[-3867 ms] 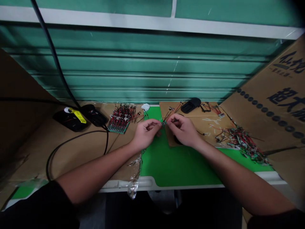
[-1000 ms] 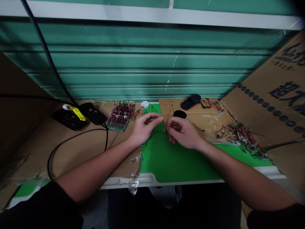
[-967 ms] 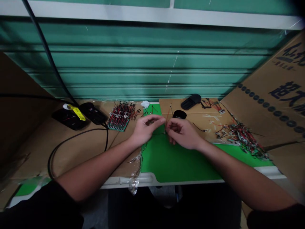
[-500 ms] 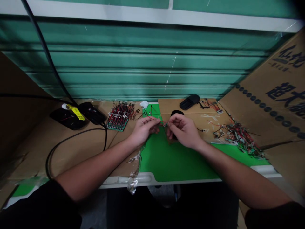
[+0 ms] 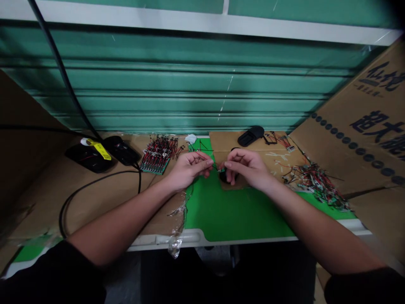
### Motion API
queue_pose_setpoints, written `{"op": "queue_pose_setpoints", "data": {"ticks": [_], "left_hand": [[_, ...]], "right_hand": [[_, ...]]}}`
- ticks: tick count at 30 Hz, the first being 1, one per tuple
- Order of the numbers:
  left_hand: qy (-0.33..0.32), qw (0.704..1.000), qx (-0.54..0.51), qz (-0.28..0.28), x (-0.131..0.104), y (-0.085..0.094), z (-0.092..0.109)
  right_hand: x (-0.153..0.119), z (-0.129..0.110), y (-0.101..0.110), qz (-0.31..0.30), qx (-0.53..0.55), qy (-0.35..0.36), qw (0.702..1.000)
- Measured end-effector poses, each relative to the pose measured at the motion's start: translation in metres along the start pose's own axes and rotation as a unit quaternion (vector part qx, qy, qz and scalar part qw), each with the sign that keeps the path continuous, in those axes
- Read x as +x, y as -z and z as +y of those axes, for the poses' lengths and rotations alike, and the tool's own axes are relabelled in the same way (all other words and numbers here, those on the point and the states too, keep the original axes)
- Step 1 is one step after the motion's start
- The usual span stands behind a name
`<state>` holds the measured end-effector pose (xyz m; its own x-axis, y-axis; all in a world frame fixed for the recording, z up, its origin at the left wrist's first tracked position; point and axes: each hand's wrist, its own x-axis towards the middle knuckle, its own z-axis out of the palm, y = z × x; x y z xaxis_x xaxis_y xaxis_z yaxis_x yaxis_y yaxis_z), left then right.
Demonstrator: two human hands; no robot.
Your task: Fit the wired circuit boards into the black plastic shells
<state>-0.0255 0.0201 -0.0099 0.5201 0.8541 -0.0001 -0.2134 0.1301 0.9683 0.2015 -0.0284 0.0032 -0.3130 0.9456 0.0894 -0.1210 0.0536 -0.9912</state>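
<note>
Over the green mat (image 5: 240,215), my left hand (image 5: 191,169) pinches thin red and black wires (image 5: 215,167) between thumb and fingertips. Facing it, my right hand (image 5: 248,169) is closed at the fingertips on a small circuit board (image 5: 220,170) where those wires end. The board is tiny and partly covered by the fingers. Beneath my right hand a dark round object (image 5: 225,176) shows in part, on a piece of cardboard. Left of my left hand stands a green board panel (image 5: 155,162) crowded with red and black wired parts.
A tangled heap of wired small boards (image 5: 322,183) lies at the right. Black plastic shells (image 5: 91,156) and a looping black cable (image 5: 68,198) occupy the left. Another black shell (image 5: 251,136) rests at the back. A cardboard wall (image 5: 363,139) borders the right side.
My right hand has shifted slightly right and its fingers have changed position around the small board. More of the dark round object and cardboard beneath shows. My left hand stays nearly in place.
</note>
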Motion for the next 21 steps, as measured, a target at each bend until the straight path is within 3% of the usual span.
{"op": "queue_pose_setpoints", "data": {"ticks": [7,13,15,17,19,21], "left_hand": [[0.004,0.997,0.046,-0.066,-0.001,0.001,0.004],[0.004,0.998,0.014,-0.065,0.0,0.004,0.0],[0.002,0.999,0.002,-0.048,0.0,0.001,-0.003],[-0.014,0.999,0.032,-0.01,-0.001,-0.003,-0.008],[-0.028,0.995,0.093,0.032,-0.001,-0.007,-0.015],[-0.025,0.987,0.147,0.06,0.0,-0.011,-0.022]], "right_hand": [[-0.002,0.002,0.003,-0.088,0.034,-0.07,0.993],[-0.002,-0.001,0.008,-0.082,0.037,-0.064,0.994],[0.001,-0.002,0.016,-0.034,0.013,-0.026,0.999],[0.008,-0.001,0.03,0.067,-0.034,0.046,0.996],[0.016,0.006,0.048,0.195,-0.089,0.128,0.968],[0.024,0.016,0.065,0.291,-0.117,0.162,0.935]]}}
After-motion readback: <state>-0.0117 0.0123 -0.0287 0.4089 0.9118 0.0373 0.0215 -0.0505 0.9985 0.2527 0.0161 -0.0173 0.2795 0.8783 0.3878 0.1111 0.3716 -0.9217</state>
